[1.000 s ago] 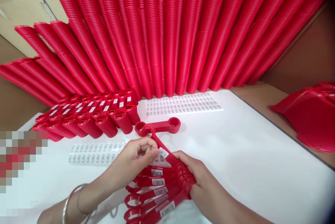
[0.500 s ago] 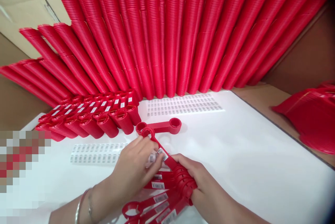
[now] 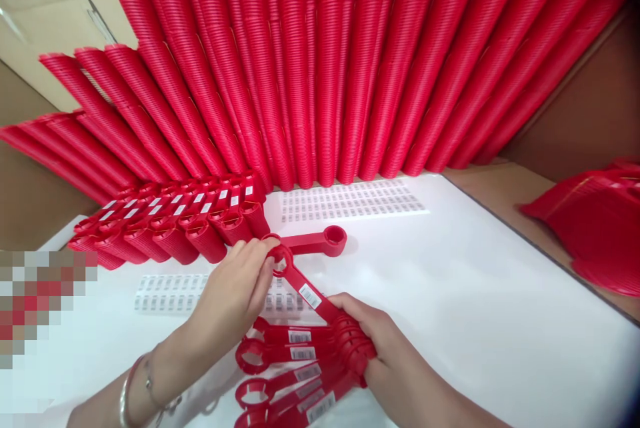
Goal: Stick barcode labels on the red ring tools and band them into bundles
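My right hand (image 3: 383, 348) is closed around one end of a fanned bunch of red ring-ended plastic pieces (image 3: 353, 348). Their free ring ends spread to the left, and white barcode stickers (image 3: 303, 353) sit on their shanks. The uppermost piece (image 3: 324, 308) points up and left, with a barcode sticker (image 3: 310, 295) on it. My left hand (image 3: 240, 281) has its fingers and thumb at that piece's far ring, closed on it. Just beyond lies a red ring-ended piece (image 3: 307, 243) on the white table, its left ring partly hidden by my fingertips.
Sheets of barcode stickers (image 3: 350, 201) lie on the white table (image 3: 475, 295), one (image 3: 170, 293) partly under my left arm. Short labelled red stacks (image 3: 173, 245) stand at left. Tall red stacks (image 3: 327, 81) line the back. More red pieces (image 3: 595, 228) lie at right.
My left hand has moved up and left from the sticker on the uppermost piece to its ring end. That sticker now shows in full. My right hand stays in place.
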A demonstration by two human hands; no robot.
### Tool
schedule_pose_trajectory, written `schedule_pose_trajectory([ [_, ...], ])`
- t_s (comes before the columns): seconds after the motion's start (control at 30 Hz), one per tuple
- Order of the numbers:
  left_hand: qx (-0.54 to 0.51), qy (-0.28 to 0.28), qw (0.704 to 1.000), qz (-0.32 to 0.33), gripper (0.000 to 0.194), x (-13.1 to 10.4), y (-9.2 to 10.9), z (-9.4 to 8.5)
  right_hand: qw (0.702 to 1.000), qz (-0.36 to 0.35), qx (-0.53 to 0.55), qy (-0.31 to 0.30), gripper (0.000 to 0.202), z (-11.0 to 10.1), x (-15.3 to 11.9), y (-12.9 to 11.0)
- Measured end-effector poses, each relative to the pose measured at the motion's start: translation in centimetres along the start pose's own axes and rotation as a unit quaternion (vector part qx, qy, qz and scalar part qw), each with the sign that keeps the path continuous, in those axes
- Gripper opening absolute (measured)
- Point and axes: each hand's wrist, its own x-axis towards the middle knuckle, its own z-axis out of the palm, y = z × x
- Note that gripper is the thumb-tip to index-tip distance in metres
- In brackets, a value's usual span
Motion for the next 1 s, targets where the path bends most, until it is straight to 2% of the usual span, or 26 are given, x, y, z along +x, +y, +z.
schedule_pose_trajectory([
  [0.07, -0.031, -0.016, 0.999, -0.018, 0.023, -0.4, 0.0, 0.0, 1.000, 0.007, 0.010, 0.018, 0.046, -0.1, 0.0, 0.2],
  [0.2, -0.021, -0.068, 0.997, 0.014, 0.022, -0.6, -0.3, 0.0, 0.999, 0.008, 0.023, 0.028, 0.053, -0.1, 0.0, 0.3],
  [0.3, -0.026, -0.137, 0.990, -0.037, 0.025, -0.5, -0.7, 0.2, 1.000, 0.011, 0.015, 0.022, 0.052, -0.1, 0.2, 0.5],
  [0.37, -0.016, -0.161, 0.985, -0.065, 0.016, -0.3, -1.0, 0.6, 1.000, 0.010, 0.001, 0.021, 0.052, -0.1, 0.4, 0.8],
  [0.47, -0.013, -0.164, 0.985, -0.043, 0.008, -0.2, -1.4, 1.1, 1.000, 0.012, -0.008, 0.022, 0.054, -0.3, 0.5, 1.3],
  [0.53, -0.035, -0.154, 0.987, -0.034, 0.012, -0.3, -1.4, 1.3, 0.999, 0.017, -0.010, 0.026, 0.055, -0.4, 0.5, 1.5],
  [0.67, -0.096, -0.143, 0.983, -0.056, 0.020, -0.6, -1.0, 0.7, 0.999, 0.015, -0.020, 0.035, 0.055, -0.4, 0.4, 1.5],
  [0.73, -0.146, -0.158, 0.973, -0.083, 0.020, -0.7, -0.5, 0.1, 0.999, 0.018, -0.026, 0.032, 0.056, -0.4, 0.4, 1.4],
  [0.83, -0.256, -0.183, 0.939, -0.135, 0.021, -0.6, 0.4, -0.5, 0.998, 0.014, -0.048, 0.023, 0.055, -0.2, 0.4, 1.0],
  [1.0, -0.383, -0.180, 0.889, -0.174, 0.020, 0.3, 1.8, -0.3, 0.996, 0.001, -0.086, 0.017, 0.048, 0.0, 0.4, 0.4],
])
